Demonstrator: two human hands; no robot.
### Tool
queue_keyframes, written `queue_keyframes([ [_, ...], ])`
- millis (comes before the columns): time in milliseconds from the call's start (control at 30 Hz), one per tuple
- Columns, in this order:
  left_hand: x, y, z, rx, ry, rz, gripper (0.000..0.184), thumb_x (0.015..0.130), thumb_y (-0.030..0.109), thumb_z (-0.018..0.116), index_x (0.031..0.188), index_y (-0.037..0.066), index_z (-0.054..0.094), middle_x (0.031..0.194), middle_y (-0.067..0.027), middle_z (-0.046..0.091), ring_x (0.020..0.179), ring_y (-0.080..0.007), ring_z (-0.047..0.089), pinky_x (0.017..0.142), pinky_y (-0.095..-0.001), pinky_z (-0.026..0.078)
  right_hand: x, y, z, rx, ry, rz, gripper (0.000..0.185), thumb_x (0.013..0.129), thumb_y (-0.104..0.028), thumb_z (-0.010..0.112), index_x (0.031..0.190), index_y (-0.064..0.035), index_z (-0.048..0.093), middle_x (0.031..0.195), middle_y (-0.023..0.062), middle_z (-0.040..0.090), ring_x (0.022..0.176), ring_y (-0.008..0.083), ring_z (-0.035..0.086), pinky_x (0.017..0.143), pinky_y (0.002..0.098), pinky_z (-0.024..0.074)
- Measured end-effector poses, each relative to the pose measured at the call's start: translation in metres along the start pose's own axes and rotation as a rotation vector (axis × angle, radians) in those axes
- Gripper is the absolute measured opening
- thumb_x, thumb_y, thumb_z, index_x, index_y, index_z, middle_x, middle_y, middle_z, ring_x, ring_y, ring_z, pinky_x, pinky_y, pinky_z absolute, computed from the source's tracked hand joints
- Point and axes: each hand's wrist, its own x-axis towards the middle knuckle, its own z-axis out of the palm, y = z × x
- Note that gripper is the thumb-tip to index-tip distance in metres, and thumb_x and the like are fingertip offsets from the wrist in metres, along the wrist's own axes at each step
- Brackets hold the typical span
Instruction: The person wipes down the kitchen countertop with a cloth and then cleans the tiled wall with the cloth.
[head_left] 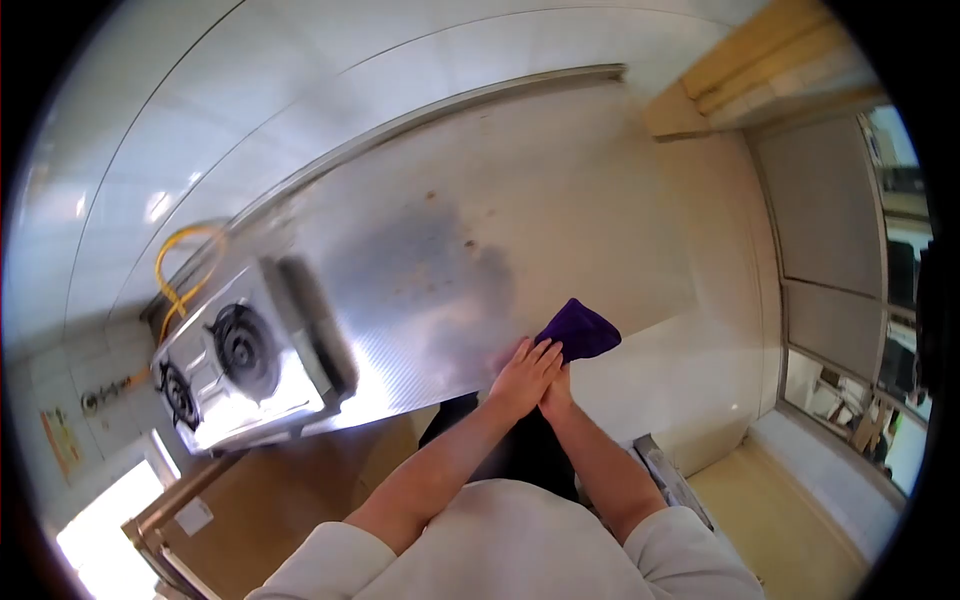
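A dark purple cloth [580,331] is bunched at the near edge of the metal counter, its loose end fanning out to the upper right. My left hand [524,380] lies over its gathered end with the fingers closed together. Just beside and partly beneath it, my right hand [556,393] is closed against the same gathered end. The left hand hides most of the right hand's fingers. Both hands touch each other in front of my body.
The metal counter [590,200] has several small brown specks and a wet-looking patch. A two-burner gas stove [240,360] stands at its left end, with a yellow hose [170,275] behind. At the right are a wooden block-like structure [740,80] and a window [815,200].
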Motion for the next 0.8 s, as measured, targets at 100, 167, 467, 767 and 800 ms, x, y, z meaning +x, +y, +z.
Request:
queue_keyframes([
  [100, -0.084, -0.028, -0.016, 0.025, -0.081, -0.099, 0.056, 0.097, 0.022, 0.054, 0.150, 0.005, 0.050, 0.163, -0.0119, 0.041, 0.152, -0.0310, 0.036, 0.126, -0.0514, 0.025, -0.019, 0.077, 0.025, 0.264, -0.086, 0.123, 0.038, 0.111, -0.025, 0.048, 0.146, -0.0109, 0.048, 0.143, 0.0096, 0.058, 0.130, 0.0263, 0.059, 0.107, 0.0392, 0.0516],
  [167, -0.135, -0.044, -0.028, 0.043, -0.127, -0.171, 0.058, 0.095, 0.020, 0.056, 0.151, 0.005, 0.049, 0.163, -0.0124, 0.041, 0.151, -0.0314, 0.037, 0.126, -0.0516, 0.025, -0.030, 0.114, 0.053, -0.162, 0.008, 0.088, 0.035, 0.108, -0.018, 0.054, 0.141, -0.0069, 0.053, 0.140, 0.0116, 0.060, 0.127, 0.0277, 0.061, 0.106, 0.0412, 0.0526],
  [467, -0.347, -0.087, -0.006, -0.012, 0.046, -0.632, 0.058, 0.095, 0.018, 0.054, 0.150, 0.001, 0.047, 0.158, -0.0181, 0.045, 0.152, -0.0340, 0.036, 0.126, -0.0521, 0.026, -0.046, 0.319, 0.098, -0.660, 0.098, 0.441, 0.030, 0.100, -0.019, 0.067, 0.127, -0.0049, 0.067, 0.120, 0.0070, 0.071, 0.103, 0.0189, 0.072, 0.088, 0.0320, 0.0587],
  [767, -0.456, -0.104, -0.020, -0.394, 0.354, -1.353, 0.063, 0.087, 0.014, 0.063, 0.147, 0.003, 0.049, 0.156, -0.0186, 0.046, 0.145, -0.0384, 0.044, 0.119, -0.0591, 0.035, -0.077, 0.433, 0.168, -0.462, -0.075, 0.510, 0.044, 0.095, -0.017, 0.077, 0.135, -0.0093, 0.060, 0.131, 0.0062, 0.065, 0.114, 0.0203, 0.065, 0.097, 0.0379, 0.0545],
  [800, -0.468, -0.110, 0.010, -0.655, 0.388, -1.585, 0.052, 0.095, 0.026, 0.064, 0.142, 0.007, 0.053, 0.150, -0.0157, 0.052, 0.136, -0.0377, 0.051, 0.113, -0.0575, 0.042, -0.081, 0.418, 0.177, -0.425, -0.048, 0.571, 0.047, 0.092, -0.018, 0.081, 0.134, -0.0117, 0.061, 0.128, 0.0054, 0.066, 0.113, 0.0200, 0.065, 0.095, 0.0377, 0.0541],
])
